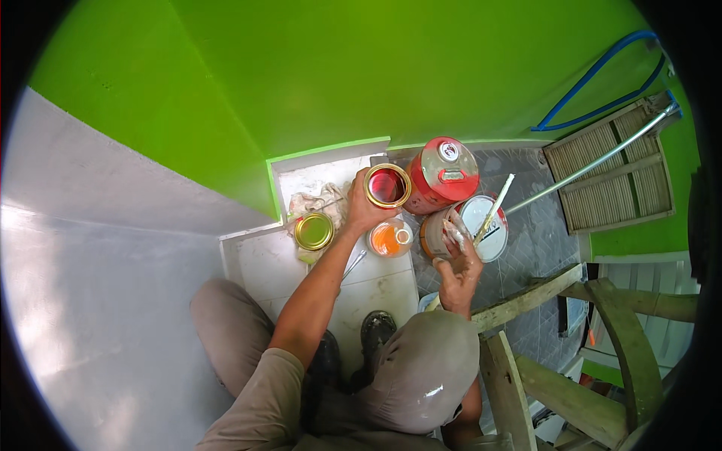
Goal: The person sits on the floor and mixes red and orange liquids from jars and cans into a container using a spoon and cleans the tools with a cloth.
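My left hand (364, 210) is closed around an open round tin (386, 186) with a gold rim and glossy red liquid inside. Beneath it stands a clear bottle (389, 238) of orange liquid. Left of my wrist, a tin (313, 231) with a gold rim and green top sits by a crumpled, stained cloth (328, 201). My right hand (461, 271), smeared with pale paint, has its fingers stretched out and thumb apart beside a white-lidded can (485, 233). A pale-tipped stick (495, 208) passes by its fingers; I cannot tell whether they touch.
A large red container (445, 174) stands against the green wall (301, 75). A metal pole (602, 158) slants before a slatted wooden panel (613, 169). Wooden beams (526, 301) crowd my right side. A blue hose (594, 79) hangs at upper right.
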Motion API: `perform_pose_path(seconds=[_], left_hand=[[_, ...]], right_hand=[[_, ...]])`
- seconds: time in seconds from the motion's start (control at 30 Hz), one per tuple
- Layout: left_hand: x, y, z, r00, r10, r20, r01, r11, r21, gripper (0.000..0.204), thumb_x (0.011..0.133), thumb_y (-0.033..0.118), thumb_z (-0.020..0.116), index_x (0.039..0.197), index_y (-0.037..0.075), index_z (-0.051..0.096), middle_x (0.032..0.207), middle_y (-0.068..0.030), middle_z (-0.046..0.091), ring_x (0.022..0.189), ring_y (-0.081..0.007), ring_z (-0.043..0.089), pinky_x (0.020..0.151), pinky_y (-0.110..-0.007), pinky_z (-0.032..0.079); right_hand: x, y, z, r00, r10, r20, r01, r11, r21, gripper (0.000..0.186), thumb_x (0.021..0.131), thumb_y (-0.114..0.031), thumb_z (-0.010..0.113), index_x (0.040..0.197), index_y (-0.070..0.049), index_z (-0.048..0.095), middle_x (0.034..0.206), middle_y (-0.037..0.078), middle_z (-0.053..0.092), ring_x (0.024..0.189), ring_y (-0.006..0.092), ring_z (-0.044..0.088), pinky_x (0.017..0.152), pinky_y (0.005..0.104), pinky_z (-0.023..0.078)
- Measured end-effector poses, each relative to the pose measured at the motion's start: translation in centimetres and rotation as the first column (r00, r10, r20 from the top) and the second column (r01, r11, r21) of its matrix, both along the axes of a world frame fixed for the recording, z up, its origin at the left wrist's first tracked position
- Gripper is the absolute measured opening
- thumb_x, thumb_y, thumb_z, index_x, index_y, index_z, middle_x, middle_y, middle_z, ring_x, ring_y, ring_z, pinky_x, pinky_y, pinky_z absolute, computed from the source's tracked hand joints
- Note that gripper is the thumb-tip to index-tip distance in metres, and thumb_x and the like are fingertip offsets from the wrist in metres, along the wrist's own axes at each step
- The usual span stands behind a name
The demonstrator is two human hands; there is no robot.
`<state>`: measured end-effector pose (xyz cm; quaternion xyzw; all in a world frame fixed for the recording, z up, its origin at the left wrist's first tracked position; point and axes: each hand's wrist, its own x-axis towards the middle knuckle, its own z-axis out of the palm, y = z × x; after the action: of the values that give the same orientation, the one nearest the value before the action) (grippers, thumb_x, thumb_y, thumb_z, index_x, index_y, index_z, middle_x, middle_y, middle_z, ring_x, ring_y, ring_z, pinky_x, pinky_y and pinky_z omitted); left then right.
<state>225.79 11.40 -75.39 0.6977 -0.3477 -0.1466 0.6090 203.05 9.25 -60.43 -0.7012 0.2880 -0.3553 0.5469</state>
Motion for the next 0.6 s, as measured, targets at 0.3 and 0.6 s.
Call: perform_pose_path(seconds=[0.3,0.6], left_hand=[[1.5,1.8,-1.3,0.996,0.009,0.086,-0.009,1.0,-0.005,0.098,0.053,0.021,0.103,0.135,0.005,0.052,0.122,-0.0156,0.07,0.115,-0.0315,0.07,0.101,-0.043,0.056],[1.5,3.2,-0.9,0.997,-0.08,0.005,0.08,0.994,0.071,0.117,0.05,0.015,0.103,0.148,0.006,0.039,0.135,-0.0225,0.063,0.127,-0.0428,0.061,0.107,-0.05,0.051]], right_hand=[[0.5,0.2,-0.3,0.999,0.032,-0.023,-0.032,0.999,0.0,0.069,0.076,0.014,0.054,0.145,0.004,0.058,0.161,0.022,0.047,0.146,0.0319,0.051,0.121,0.0433,0.04],[0.5,0.5,-0.8,1.0,0.01,-0.012,-0.009,0.999,0.034,0.069,0.077,0.012,0.055,0.145,0.001,0.06,0.161,0.019,0.049,0.147,0.0298,0.051,0.12,0.0436,0.04]])
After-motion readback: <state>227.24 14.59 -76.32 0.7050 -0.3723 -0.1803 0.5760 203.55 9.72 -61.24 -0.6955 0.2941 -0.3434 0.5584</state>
